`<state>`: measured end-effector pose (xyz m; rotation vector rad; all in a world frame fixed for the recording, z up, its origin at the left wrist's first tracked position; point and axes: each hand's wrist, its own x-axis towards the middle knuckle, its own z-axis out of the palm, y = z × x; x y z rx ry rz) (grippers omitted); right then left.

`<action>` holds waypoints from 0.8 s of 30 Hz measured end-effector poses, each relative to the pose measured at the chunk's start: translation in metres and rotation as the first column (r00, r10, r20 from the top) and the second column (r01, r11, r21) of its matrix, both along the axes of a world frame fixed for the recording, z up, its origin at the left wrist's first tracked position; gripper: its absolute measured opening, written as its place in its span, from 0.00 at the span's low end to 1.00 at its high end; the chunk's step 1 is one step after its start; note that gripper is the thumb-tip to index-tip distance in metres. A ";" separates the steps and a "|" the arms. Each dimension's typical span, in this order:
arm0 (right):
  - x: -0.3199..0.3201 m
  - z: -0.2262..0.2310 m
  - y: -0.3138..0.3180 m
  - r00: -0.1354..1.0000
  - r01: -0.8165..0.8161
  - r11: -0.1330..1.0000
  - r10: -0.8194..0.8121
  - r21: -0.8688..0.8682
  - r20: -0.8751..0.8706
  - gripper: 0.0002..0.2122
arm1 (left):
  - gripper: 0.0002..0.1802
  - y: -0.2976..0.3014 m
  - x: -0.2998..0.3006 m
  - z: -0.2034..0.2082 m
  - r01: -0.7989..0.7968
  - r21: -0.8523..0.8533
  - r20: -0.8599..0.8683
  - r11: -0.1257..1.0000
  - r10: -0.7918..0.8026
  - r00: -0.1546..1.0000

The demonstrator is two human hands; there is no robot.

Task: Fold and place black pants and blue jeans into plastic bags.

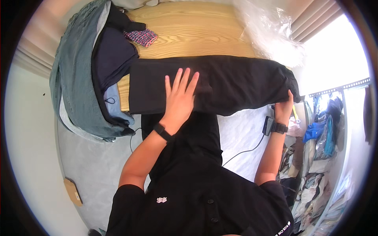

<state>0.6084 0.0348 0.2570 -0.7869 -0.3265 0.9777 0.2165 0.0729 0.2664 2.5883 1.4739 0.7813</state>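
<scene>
So the black garment (240, 82) is lying lengthwise across the front of the wooden table (189, 23), covering most of the near edge, and honestly I can't tell how much of it overhangs. The left hand (180, 96) is flat on it with the fingers fanned out, not gripping anything. The right hand (284, 108) looks clamped on the far right end, thumb on top and the other fingers out of sight underneath. My worry is that end: it's rumpled while the left part lies pretty smooth, so a hard tug there could skew the layers or drag creases along under that palm. Let up on the left side too early and the front layer might slide off the edge. The cable (244, 151) by the right wrist could also snag if that arm swings wide. On the left, the navy cloth (112, 59) and the big grey-green garment (73, 78) sit so close that the black one could catch on them if it shifts that way. Oh, and the clear plastic (271, 35) behind the right end looks flimsy enough to get swept along.
</scene>
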 end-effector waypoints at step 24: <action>-0.021 0.012 -0.003 0.999 0.027 0.997 -0.025 0.070 -0.037 0.18 | 0.11 0.099 -0.001 0.014 0.155 -0.217 -0.012 0.964 -0.161 0.987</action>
